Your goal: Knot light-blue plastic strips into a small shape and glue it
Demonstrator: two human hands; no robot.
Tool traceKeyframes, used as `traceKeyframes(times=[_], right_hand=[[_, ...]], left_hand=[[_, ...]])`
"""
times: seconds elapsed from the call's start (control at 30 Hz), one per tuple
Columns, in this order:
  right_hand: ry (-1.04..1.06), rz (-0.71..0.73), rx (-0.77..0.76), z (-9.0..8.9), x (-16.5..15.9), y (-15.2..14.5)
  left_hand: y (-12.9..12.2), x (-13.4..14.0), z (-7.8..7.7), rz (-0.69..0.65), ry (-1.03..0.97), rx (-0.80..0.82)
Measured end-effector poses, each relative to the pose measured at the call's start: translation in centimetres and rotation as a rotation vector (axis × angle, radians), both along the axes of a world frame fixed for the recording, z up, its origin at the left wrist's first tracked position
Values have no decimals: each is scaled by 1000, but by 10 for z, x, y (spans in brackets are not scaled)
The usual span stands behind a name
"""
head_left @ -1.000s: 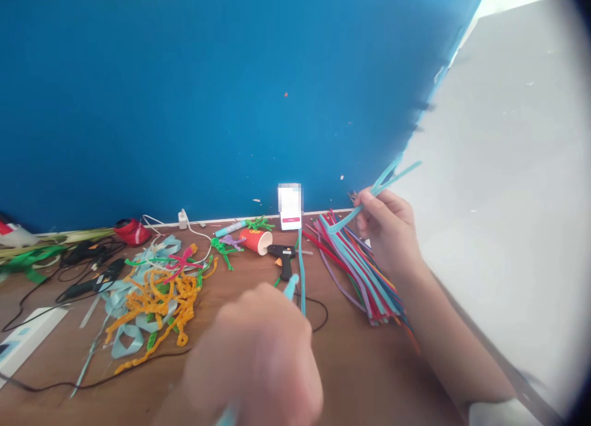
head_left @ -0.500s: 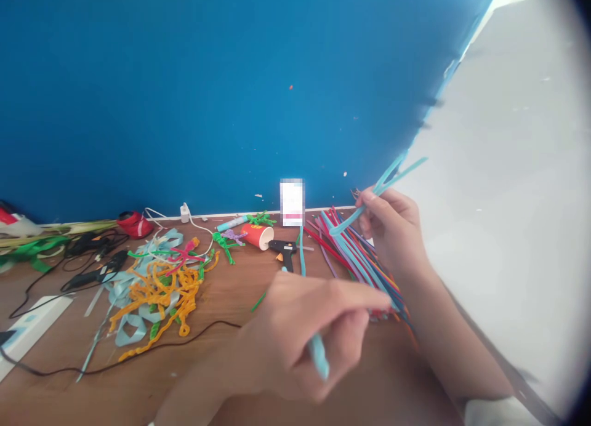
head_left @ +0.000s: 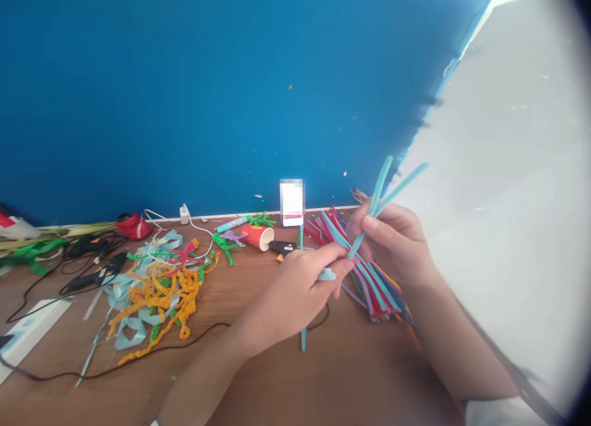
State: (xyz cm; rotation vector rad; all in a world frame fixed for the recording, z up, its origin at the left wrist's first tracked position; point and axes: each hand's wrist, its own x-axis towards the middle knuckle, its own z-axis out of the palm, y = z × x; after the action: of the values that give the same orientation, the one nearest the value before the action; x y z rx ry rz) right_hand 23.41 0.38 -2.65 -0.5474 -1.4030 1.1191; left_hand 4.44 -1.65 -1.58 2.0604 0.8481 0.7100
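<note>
Light blue pipe cleaners [head_left: 381,183] stick up from my right hand [head_left: 399,235], their two free ends spread in a V. The thumb and fingers of that hand pinch them where they come together. My left hand [head_left: 314,284] is closed around their lower part, close against the right fingertips. A short light blue end [head_left: 327,274] pokes out between the left fingers; whether it belongs to the same piece is hidden. Under my left hand another light blue pipe cleaner [head_left: 303,340] lies on the table. Beside both hands is a bundle of coloured pipe cleaners [head_left: 376,290].
A black glue gun [head_left: 282,247] and red paper cup [head_left: 256,236] lie behind my left hand. A lit phone [head_left: 292,203] leans on the blue wall [head_left: 231,106]. Leftward are twisted orange pipe cleaners [head_left: 157,297], pale blue ribbon [head_left: 130,333], black cables and a white power strip [head_left: 32,333].
My left hand has moved up and away from me to meet the right hand, and now grips the lower part of the light blue pipe cleaners. My right hand has shifted slightly downward.
</note>
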Motion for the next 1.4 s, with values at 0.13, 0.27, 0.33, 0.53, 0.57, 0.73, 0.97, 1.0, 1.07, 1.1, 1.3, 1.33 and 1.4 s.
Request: traceKeyframes(times=[0.13,0.27,0.33,0.53,0.57,0.73,0.97,1.0,1.07,1.1,1.3,1.33,1.4], right_hand=[[-12,11,7,-1,2,2],[-29,-16,41,-1,4,2],[-28,-5,54,-2,4,1],[-22,62,81,-3,7,0],[-26,64,77,-3,7,0],[-50,34,58,-3,5,-1],[-76,-60,72,-1,2,0],[-82,-66,71,-1,2,0],[-97,-82,58,-1,2,1],[-100,-95,48,-1,1,1],[-89,-145,16,0,-1,2],[-90,-142,15,0,-1,2],[-86,-133,12,-1,0,2]], left_hand=[[6,-2,1,-48,-46,-143],[6,-1,-1,-53,-50,-169],[5,-1,-2,-57,-56,-184],[4,-1,-2,-105,-200,-299],[4,-1,-2,-117,-222,-323],[7,-3,-2,-148,-225,-376],[8,1,-3,13,-116,-133],[8,2,-4,28,-100,-110],[8,3,-4,47,-73,-77],[8,3,-5,53,-61,-66],[12,2,-7,87,-26,-61],[12,2,-8,85,-27,-62],[13,2,-9,70,-47,-79]])
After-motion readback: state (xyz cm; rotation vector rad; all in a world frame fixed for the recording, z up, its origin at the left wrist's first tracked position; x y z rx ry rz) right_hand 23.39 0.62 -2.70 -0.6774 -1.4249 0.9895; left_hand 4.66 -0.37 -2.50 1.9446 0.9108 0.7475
